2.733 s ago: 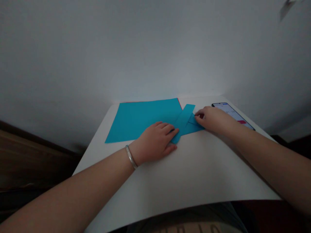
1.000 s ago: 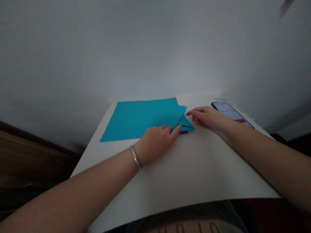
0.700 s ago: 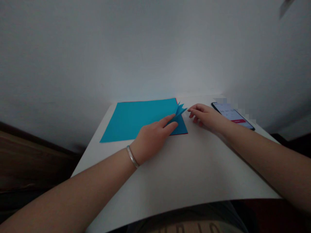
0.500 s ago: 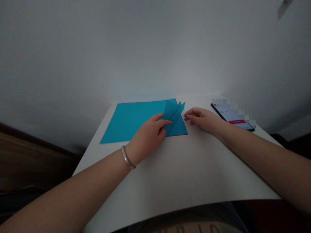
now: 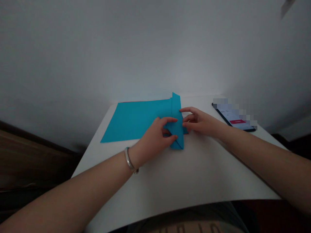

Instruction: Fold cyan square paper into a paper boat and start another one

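Note:
A folded piece of blue paper point(image 5: 177, 124) stands lifted off the white table point(image 5: 189, 174), long and narrow with a pointed lower end. My left hand point(image 5: 155, 140), with a silver bracelet on the wrist, pinches its left side between thumb and fingers. My right hand point(image 5: 198, 121) grips its right edge with curled fingers. Behind it a flat stack of blue paper sheets point(image 5: 136, 119) lies on the table, a red edge showing beneath.
A phone point(image 5: 233, 117) with a lit screen lies at the table's far right. A plain white wall rises just behind the table. Dark floor and a wooden edge point(image 5: 29, 152) show at the left. My lap sits below the table's near edge.
The folded blue paper went from lying flat to being picked up by my left hand, turned upright and brought nearer. My right hand moved left and took hold of it.

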A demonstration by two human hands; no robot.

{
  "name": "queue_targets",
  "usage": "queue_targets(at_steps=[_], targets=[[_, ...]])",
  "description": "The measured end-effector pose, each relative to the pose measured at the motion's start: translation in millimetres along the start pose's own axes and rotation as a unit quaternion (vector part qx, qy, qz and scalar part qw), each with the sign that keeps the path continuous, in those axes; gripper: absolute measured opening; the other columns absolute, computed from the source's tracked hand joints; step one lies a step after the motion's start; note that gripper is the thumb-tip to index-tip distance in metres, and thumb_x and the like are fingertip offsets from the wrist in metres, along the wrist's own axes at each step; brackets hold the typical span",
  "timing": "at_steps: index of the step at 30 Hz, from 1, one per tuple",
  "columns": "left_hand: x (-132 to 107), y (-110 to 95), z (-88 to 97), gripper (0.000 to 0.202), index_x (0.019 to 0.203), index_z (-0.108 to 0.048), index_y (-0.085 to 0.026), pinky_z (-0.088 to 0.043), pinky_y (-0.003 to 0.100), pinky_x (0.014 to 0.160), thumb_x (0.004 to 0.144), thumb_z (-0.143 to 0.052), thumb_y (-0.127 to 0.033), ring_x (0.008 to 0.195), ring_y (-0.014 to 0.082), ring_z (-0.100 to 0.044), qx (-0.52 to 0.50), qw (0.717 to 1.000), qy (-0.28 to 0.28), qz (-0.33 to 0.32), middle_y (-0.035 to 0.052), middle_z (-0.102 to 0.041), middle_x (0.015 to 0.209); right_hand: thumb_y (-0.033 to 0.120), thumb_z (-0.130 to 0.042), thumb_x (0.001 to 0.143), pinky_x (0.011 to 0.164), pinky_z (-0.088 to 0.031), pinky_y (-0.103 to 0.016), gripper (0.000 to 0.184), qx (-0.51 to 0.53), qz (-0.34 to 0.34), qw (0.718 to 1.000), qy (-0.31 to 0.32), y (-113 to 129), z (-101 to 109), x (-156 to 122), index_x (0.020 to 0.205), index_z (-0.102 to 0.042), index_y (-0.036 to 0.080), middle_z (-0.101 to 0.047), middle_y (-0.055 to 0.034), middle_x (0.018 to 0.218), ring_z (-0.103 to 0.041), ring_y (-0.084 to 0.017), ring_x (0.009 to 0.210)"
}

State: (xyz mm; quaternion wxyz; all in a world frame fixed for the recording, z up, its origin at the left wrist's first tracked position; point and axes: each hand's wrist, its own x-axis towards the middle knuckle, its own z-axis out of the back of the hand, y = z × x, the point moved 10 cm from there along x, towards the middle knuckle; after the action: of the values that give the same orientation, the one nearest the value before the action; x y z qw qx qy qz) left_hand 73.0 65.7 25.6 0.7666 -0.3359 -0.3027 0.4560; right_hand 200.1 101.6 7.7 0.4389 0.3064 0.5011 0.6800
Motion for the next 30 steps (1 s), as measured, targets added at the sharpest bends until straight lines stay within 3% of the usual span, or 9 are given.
queue_targets(at_steps=[3, 7, 11, 14, 16, 18, 21, 26, 30], targets=[[-6, -8, -7.9, 0.056, 0.130, -0.045, -0.020, -0.059, 0.024, 0.073, 0.079, -0.064, -0.012, 0.079, 0.0103, -0.066, 0.020, 0.998, 0.029, -0.042, 0.0111, -0.052, 0.119, 0.025, -0.070, 0.068, 0.051, -0.043, -0.026, 0.053, 0.037, 0.009, 0.999, -0.001, 3, -3, 3, 0.114, -0.043, 0.024, -0.059, 0.0047, 0.074, -0.058, -0.013, 0.060], [-13, -23, -7.9, 0.061, 0.137, -0.040, -0.025, -0.059, 0.029, 0.075, 0.081, -0.063, -0.018, 0.083, 0.0132, -0.065, 0.099, 0.989, 0.037, -0.100, 0.0100, -0.048, 0.117, 0.025, -0.071, 0.066, 0.056, -0.048, -0.028, 0.047, 0.122, -0.006, 0.993, 0.002, -1, -7, 5, 0.104, -0.044, 0.025, -0.057, 0.0053, 0.077, -0.057, -0.011, 0.059], [-17, -36, 8.3, 0.055, 0.131, -0.048, -0.024, -0.052, 0.041, 0.090, 0.079, -0.059, -0.014, 0.115, 0.0265, -0.051, 0.228, 0.961, -0.048, -0.147, 0.0152, -0.028, 0.140, 0.025, -0.070, 0.066, 0.054, -0.045, -0.025, 0.045, 0.152, -0.024, 0.988, -0.013, -8, -4, 5, 0.106, -0.049, 0.024, -0.056, 0.0036, 0.080, -0.054, -0.009, 0.059], [-21, -46, 22.2, 0.047, 0.122, -0.056, -0.024, -0.044, 0.046, 0.099, 0.078, -0.058, -0.010, 0.133, 0.0336, -0.033, 0.312, 0.922, -0.134, -0.184, 0.0101, -0.009, 0.153, 0.024, -0.070, 0.064, 0.050, -0.040, -0.023, 0.046, 0.163, -0.036, 0.986, -0.023, -12, -1, 5, 0.106, -0.052, 0.023, -0.055, 0.0030, 0.080, -0.051, -0.009, 0.059], [-24, -51, 27.9, 0.034, 0.114, -0.062, -0.025, -0.039, 0.050, 0.103, 0.082, -0.059, -0.015, 0.137, 0.0352, -0.025, 0.363, 0.891, -0.176, -0.209, 0.0069, -0.017, 0.154, 0.023, -0.070, 0.063, 0.050, -0.040, -0.023, 0.046, 0.168, -0.047, 0.984, -0.024, -15, 0, 4, 0.106, -0.052, 0.024, -0.056, 0.0023, 0.081, -0.051, -0.009, 0.060], [-26, -55, 27.1, 0.024, 0.108, -0.065, -0.028, -0.034, 0.054, 0.106, 0.086, -0.060, -0.022, 0.137, 0.0343, -0.025, 0.414, 0.857, -0.185, -0.246, 0.0044, -0.035, 0.147, 0.024, -0.070, 0.063, 0.050, -0.040, -0.023, 0.045, 0.164, -0.051, 0.985, -0.015, -15, -3, 2, 0.105, -0.053, 0.024, -0.056, 0.0019, 0.082, -0.051, -0.009, 0.059], [-31, -60, 12.6, 0.024, 0.109, -0.064, -0.034, -0.027, 0.056, 0.109, 0.090, -0.056, -0.023, 0.135, 0.0299, -0.033, 0.473, 0.807, -0.133, -0.328, -0.0013, -0.054, 0.134, 0.025, -0.068, 0.066, 0.045, -0.035, -0.022, 0.041, 0.144, -0.035, 0.989, 0.002, -11, -6, 1, 0.105, -0.055, 0.024, -0.056, 0.0029, 0.078, -0.048, -0.008, 0.054], [-38, -65, -7.5, 0.032, 0.124, -0.056, -0.021, -0.037, 0.047, 0.107, 0.095, -0.046, -0.014, 0.128, 0.0233, -0.047, 0.492, 0.773, -0.042, -0.399, 0.0055, -0.057, 0.133, 0.030, -0.063, 0.074, 0.048, -0.039, -0.023, 0.039, 0.092, -0.027, 0.995, 0.008, -14, -8, 1, 0.112, -0.058, 0.025, -0.060, 0.0026, 0.076, -0.049, -0.009, 0.053], [-39, -68, -15.6, 0.032, 0.123, -0.057, -0.011, -0.050, 0.039, 0.090, 0.096, -0.040, -0.011, 0.120, 0.0246, -0.055, 0.519, 0.760, -0.036, -0.388, 0.0132, -0.059, 0.129, 0.033, -0.060, 0.077, 0.076, -0.049, -0.030, 0.032, 0.023, 0.021, 0.999, -0.008, -6, -2, 5, 0.108, -0.065, 0.026, -0.068, -0.0025, 0.104, -0.061, -0.016, 0.089]])
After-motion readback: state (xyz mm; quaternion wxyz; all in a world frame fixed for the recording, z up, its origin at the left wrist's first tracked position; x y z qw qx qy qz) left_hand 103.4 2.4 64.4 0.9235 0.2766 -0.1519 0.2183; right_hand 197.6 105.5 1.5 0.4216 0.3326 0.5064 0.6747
